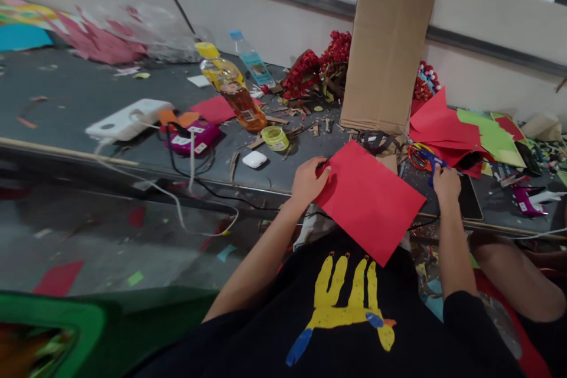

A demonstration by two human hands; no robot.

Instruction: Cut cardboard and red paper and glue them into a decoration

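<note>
My left hand (310, 180) pinches the left edge of a red sheet of paper (372, 204), which is held tilted above the table's front edge and my lap. To the right, my right hand (447, 186) is closed on a blue-handled tool (433, 160); blur hides its exact kind. Red-orange loops like scissor handles (416, 158) lie right beside that tool. More red paper sheets (447, 127) are piled just behind my right hand. A dark flat phone-like slab (470, 198) rests next to my right wrist.
A tea bottle (234, 91), a small yellow tub (275, 138) and a white earbud case (254, 159) stand left of the paper. A cardboard piece (390, 47) leans on the wall. A white power strip (128, 120) trails cables over the edge. Another person's leg (518, 274) is at right.
</note>
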